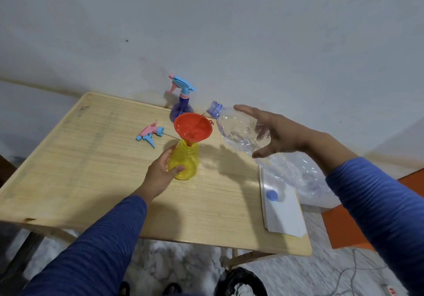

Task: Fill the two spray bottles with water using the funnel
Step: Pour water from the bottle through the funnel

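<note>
Head view: water bottle (pixel 243 132) base behind right hand (pixel 278 132).

The counter (pixel 91 176) is a pale wood-grain top standing against the wall. On it stand a yellow spray bottle (pixel 187 164) near the middle, with a red funnel (pixel 192 128) in its neck, and a purple spray bottle (pixel 180 109) with its trigger head on, at the far edge. A loose pink-and-blue trigger head (pixel 149 133) lies to the left, and a stack of white paper (pixel 283 206) at the right edge carries a blue cap (pixel 272 195).
</note>
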`<state>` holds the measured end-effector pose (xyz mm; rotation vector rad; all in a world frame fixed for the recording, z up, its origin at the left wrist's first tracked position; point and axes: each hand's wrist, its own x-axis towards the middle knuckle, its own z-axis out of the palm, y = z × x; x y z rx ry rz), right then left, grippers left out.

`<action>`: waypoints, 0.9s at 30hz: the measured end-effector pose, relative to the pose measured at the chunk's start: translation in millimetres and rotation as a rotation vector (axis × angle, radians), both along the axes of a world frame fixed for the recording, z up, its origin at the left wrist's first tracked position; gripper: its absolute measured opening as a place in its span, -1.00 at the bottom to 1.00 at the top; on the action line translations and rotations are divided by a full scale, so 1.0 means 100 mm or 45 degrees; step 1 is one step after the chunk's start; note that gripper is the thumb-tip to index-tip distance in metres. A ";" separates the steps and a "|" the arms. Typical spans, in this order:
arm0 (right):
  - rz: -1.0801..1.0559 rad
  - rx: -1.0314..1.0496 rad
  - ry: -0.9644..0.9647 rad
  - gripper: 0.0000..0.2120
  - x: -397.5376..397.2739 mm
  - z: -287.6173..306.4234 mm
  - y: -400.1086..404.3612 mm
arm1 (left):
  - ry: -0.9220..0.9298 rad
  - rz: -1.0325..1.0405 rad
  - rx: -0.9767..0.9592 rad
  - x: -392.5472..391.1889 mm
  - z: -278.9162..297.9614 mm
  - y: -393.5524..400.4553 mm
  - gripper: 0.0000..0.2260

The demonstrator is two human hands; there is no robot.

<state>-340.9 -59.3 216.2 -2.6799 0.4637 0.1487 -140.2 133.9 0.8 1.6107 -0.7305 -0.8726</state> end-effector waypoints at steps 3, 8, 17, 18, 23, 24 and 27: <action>-0.181 0.144 -0.307 0.06 -0.07 -0.17 0.01 | 0.001 0.013 -0.003 0.00 -0.01 -0.01 -0.46; -0.541 0.136 -0.667 0.09 -0.18 -0.57 0.02 | -0.003 -0.003 -0.011 0.01 -0.04 -0.02 -0.46; -1.034 0.146 -1.116 0.13 -0.10 -0.92 0.20 | -0.041 -0.020 -0.006 0.04 -0.09 -0.06 -0.40; -1.063 0.147 -1.135 0.13 -0.09 -0.93 0.24 | -0.048 -0.005 -0.001 0.04 -0.10 -0.06 -0.41; -1.230 0.205 -1.192 0.10 -0.07 -0.98 0.44 | -0.094 0.027 0.022 0.03 -0.11 -0.07 -0.41; -1.270 0.198 -1.195 0.09 -0.07 -0.99 0.48 | -0.107 0.019 0.028 0.04 -0.12 -0.07 -0.41; -1.381 0.141 -1.250 0.02 -0.04 -1.02 0.64 | -0.080 0.013 0.017 0.05 -0.12 -0.06 -0.40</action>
